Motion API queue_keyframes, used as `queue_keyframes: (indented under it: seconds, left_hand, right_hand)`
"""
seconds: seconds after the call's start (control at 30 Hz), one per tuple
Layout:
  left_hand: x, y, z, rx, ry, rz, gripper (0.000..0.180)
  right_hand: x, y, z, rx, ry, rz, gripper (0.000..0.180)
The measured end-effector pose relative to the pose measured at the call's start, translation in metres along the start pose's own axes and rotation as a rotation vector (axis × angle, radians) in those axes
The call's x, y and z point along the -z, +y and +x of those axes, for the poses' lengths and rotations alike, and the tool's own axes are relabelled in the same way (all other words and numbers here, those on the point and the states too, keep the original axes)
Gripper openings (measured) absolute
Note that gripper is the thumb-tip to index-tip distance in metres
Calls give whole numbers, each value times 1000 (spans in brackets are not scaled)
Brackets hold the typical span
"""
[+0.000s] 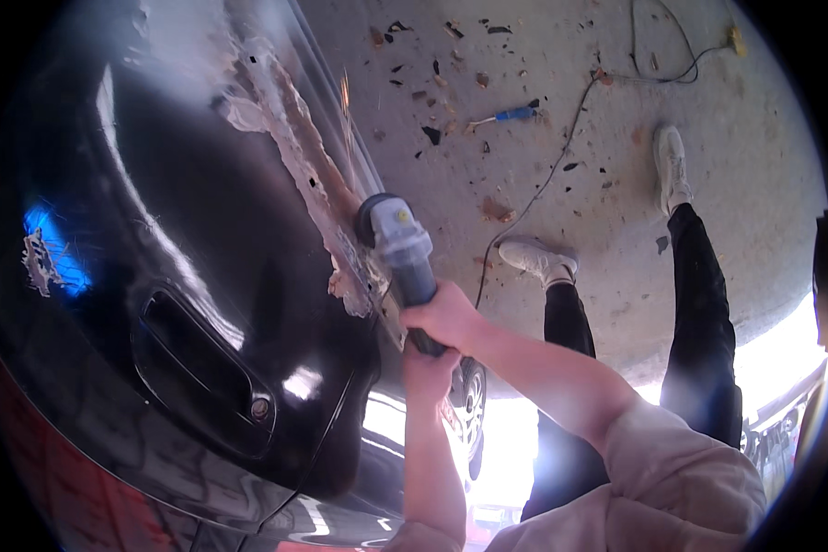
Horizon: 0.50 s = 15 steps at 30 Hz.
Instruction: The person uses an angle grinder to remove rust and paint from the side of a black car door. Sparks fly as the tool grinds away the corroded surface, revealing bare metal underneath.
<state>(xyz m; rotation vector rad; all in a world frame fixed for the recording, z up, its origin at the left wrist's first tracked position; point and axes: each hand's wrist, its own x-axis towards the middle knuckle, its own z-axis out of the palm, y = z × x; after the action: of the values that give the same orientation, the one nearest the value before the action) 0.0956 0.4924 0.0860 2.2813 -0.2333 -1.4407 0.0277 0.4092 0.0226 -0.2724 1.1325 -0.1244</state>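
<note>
My left hand (430, 373) wraps round the rear end of an angle grinder (403, 244), near the cord side. Just ahead of it, my right hand (446, 317) is closed round the grinder's dark body. The grinder's head meets the ragged, bare edge (308, 175) of a glossy black car panel (221, 184). A thin streak of orange sparks (347, 106) shows along that edge. Paint is stripped there in a rough pale strip. The disc's contact point is partly hidden by the guard.
A door handle (198, 363) sits in the panel, with a scraped blue-lit patch (51, 258) farther left. On the concrete floor (616, 304) lie scattered chips, a blue-handled tool (515, 113) and a dark cord (561, 152). My shoes (535, 258) stand right of the grinder. A wheel (472, 405) is below.
</note>
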Motion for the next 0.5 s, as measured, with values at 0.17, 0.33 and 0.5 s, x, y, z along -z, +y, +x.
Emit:
queue_keyframes:
  seconds: [0.17, 0.33, 0.5]
  left_hand:
    - [-4, 6, 9, 137, -50, 155, 57]
    - [9, -10, 14, 172, -101, 130, 61]
    - [-6, -13, -2, -66, 55, -27, 48]
  right_hand:
    - [8, -8, 8, -133, -16, 12, 43]
    - [9, -11, 2, -174, -30, 68, 43]
    - [4, -2, -8, 40, -5, -51, 44]
